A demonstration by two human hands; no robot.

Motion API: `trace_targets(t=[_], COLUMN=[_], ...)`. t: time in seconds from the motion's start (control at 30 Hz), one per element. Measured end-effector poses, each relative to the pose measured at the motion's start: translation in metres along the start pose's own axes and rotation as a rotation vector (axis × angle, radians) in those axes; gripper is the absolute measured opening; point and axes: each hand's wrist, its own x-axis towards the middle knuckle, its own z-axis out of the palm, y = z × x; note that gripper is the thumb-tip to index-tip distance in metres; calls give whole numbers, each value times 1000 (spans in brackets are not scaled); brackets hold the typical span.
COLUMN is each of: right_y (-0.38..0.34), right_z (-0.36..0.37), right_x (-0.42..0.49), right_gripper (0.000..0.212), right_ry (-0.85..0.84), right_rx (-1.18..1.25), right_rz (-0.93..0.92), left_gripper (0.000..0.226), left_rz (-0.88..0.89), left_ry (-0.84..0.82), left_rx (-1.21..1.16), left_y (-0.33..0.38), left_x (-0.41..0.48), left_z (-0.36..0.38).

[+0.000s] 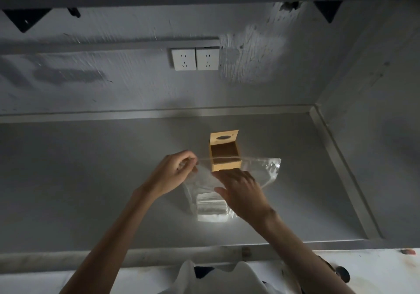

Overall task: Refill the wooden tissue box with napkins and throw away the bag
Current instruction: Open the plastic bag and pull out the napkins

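Steel counter below two wall sockets; the box stands open at centre. Clear bag with napkins lies at its 6 o'clock. Left hand pinches the bag's edge; right hand reaches into it, grip hidden.

your tissue box sits on the bench, just behind the bag with the napkins inside it.

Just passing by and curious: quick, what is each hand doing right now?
Left hand: pinched shut on the clear plastic bag's edge.
Right hand: fingers spread open, reaching into the bag's mouth.
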Motion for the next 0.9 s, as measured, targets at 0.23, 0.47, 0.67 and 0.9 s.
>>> trace_targets(t=[0.23,0.47,0.67,0.9], right_y=[-13,-15,-24,-27], right_z=[8,-6,-14,-10], right_x=[10,-11,-37,-46], right_gripper=[31,36,36,47], right_ry=[26,-47,-46,-17], right_rx=[-123,-78,-47,-11], right_rz=[6,8,-5,78], left_gripper=[38,8,18,18], left_rz=[-8,100,123,288], left_ry=[-237,-457,-602,-629], left_rx=[445,669,651,819], left_y=[49,96,94,86], left_x=[19,50,34,34], left_z=[-13,8,20,22])
